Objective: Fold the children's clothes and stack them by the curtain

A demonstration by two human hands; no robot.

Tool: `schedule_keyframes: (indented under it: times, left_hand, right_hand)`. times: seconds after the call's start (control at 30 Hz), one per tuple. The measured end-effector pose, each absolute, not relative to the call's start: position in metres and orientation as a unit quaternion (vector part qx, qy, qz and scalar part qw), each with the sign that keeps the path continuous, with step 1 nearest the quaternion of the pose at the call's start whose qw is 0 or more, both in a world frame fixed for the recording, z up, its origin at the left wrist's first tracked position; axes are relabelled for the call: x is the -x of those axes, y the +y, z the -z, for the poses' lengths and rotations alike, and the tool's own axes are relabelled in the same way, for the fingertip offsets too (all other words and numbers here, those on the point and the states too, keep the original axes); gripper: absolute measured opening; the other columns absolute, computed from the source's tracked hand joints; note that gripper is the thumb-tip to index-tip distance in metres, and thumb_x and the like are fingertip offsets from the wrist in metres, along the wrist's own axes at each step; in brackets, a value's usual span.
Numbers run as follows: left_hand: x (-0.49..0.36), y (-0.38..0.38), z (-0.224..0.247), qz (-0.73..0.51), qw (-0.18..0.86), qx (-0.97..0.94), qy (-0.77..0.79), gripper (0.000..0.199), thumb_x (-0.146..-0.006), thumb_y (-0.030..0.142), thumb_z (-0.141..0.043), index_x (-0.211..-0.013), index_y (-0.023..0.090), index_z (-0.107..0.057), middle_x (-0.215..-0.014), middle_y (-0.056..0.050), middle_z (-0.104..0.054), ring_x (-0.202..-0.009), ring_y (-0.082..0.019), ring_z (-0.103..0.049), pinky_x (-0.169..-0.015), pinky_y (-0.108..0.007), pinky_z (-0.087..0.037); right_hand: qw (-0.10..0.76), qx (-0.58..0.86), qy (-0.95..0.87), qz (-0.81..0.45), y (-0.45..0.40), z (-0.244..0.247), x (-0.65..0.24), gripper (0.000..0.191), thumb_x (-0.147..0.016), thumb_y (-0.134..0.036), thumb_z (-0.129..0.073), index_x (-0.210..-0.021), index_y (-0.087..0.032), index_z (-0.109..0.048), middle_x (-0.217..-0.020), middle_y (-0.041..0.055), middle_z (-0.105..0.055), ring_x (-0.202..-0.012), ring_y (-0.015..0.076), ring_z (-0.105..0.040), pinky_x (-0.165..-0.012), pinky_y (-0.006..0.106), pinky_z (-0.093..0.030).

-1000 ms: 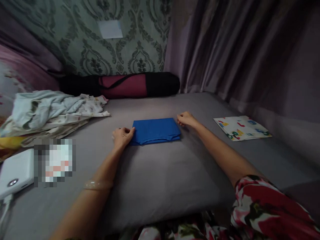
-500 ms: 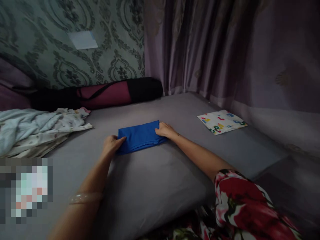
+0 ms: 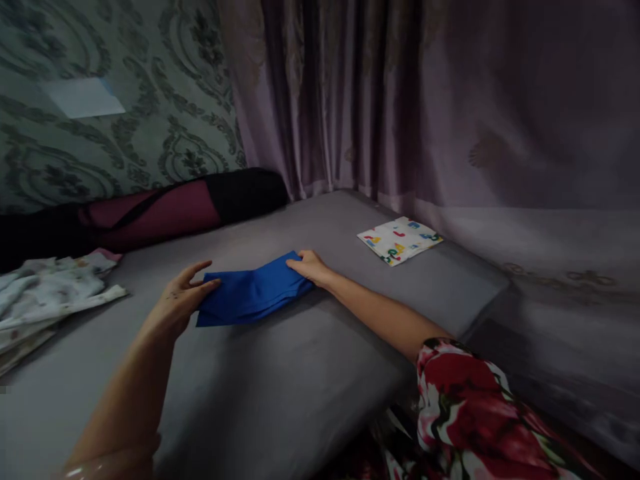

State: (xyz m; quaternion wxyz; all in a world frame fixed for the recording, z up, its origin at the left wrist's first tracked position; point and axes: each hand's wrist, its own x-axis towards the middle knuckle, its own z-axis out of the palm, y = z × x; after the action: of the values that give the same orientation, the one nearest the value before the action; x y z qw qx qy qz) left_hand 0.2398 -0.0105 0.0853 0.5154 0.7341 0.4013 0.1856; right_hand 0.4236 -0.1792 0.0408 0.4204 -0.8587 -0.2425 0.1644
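A folded blue cloth (image 3: 253, 293), perhaps a garment, sits just over the grey bed sheet with a bend near its middle. My right hand (image 3: 311, 267) pinches its far right corner, thumb on top and fingers behind. At the opposite end is my left hand (image 3: 183, 297), its index finger stretched away from the thumb. The left thumb lies against the cloth's edge, and the other fingers of that hand are partly hidden. To the right, apart from both hands, a flat folded white cloth (image 3: 400, 240) with colourful printed shapes rests on the sheet.
The grey-sheeted bed (image 3: 280, 393) fills the foreground. Rumpled pale cloths (image 3: 50, 293) lie on the left. A long maroon and black bag (image 3: 165, 210) runs along the patterned wall. Purple curtains (image 3: 350, 100) hang behind and to the right.
The view has turned right, so things appear further left. My left fingers have spread from their grip on the blue cloth, which now bends. My right hand still holds its corner.
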Motion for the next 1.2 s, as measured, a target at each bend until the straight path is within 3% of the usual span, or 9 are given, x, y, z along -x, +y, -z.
schedule_keyframes:
  times: [0.17,0.37,0.53,0.8,1.03,1.2]
  left_hand:
    - [-0.286,-0.041,-0.093,-0.125,0.622,-0.687,0.354,0.042,-0.067,0.021,-0.069,-0.108,0.024,-0.069,-0.083,-0.001,-0.071,-0.070,-0.014,-0.063,-0.065,-0.023,-0.047]
    - [-0.364,-0.101,-0.090,-0.120,0.660,-0.699,0.247,0.048,-0.067,0.020,-0.068,-0.115,0.015,-0.068,-0.089,-0.005,-0.071,-0.069,-0.013,-0.061,-0.064,-0.023,-0.048]
    - [-0.426,-0.155,-0.088,-0.117,0.681,-0.701,0.175,0.048,-0.072,0.019,-0.062,-0.119,0.016,-0.066,-0.094,-0.007,-0.070,-0.065,-0.011,-0.059,-0.056,-0.021,-0.046]
    - [-0.504,-0.229,-0.068,-0.087,0.688,-0.710,0.124,0.054,-0.076,0.013,-0.050,-0.129,0.020,-0.058,-0.114,-0.010,-0.067,-0.086,-0.015,-0.065,-0.065,-0.023,-0.053]
    - [-0.533,-0.258,-0.048,-0.066,0.731,-0.669,0.114,0.063,-0.075,0.010,-0.049,-0.137,0.019,-0.049,-0.123,-0.011,-0.064,-0.091,-0.016,-0.065,-0.069,-0.025,-0.055]
    - [-0.536,-0.257,-0.032,-0.077,0.725,-0.675,0.112,0.063,-0.076,0.010,-0.049,-0.137,0.020,-0.048,-0.129,-0.011,-0.059,-0.093,-0.016,-0.065,-0.071,-0.025,-0.055]
  right_hand:
    - [0.473,0.845,-0.203,-0.145,-0.244,-0.051,-0.465,0.016,-0.079,-0.032,-0.061,-0.083,-0.018,-0.066,-0.078,0.0016,-0.070,-0.075,0.0162,-0.066,-0.061,0.022,-0.047]
    - [0.520,0.838,-0.122,-0.110,-0.337,-0.082,-0.514,0.017,-0.080,-0.032,-0.065,-0.085,-0.016,-0.066,-0.078,0.0034,-0.070,-0.072,0.0164,-0.065,-0.063,0.024,-0.050]
    - [0.529,0.844,-0.059,-0.073,-0.401,-0.105,-0.560,0.015,-0.081,-0.028,-0.067,-0.088,-0.014,-0.066,-0.077,0.0049,-0.069,-0.066,0.0144,-0.062,-0.060,0.024,-0.050]
    - [0.434,0.898,-0.076,0.000,-0.462,-0.106,-0.630,0.021,-0.082,-0.017,-0.062,-0.102,-0.012,-0.066,-0.083,0.0053,-0.069,-0.068,0.0140,-0.061,-0.064,0.024,-0.049]
    - [0.302,0.941,-0.136,0.064,-0.482,-0.089,-0.677,0.033,-0.083,-0.018,-0.063,-0.114,-0.010,-0.063,-0.108,0.0119,-0.068,-0.093,0.0208,-0.063,-0.083,0.029,-0.048]
    - [0.278,0.943,-0.168,0.077,-0.486,-0.077,-0.687,0.035,-0.087,-0.018,-0.061,-0.121,-0.010,-0.060,-0.122,0.0140,-0.064,-0.109,0.0214,-0.059,-0.093,0.030,-0.044]
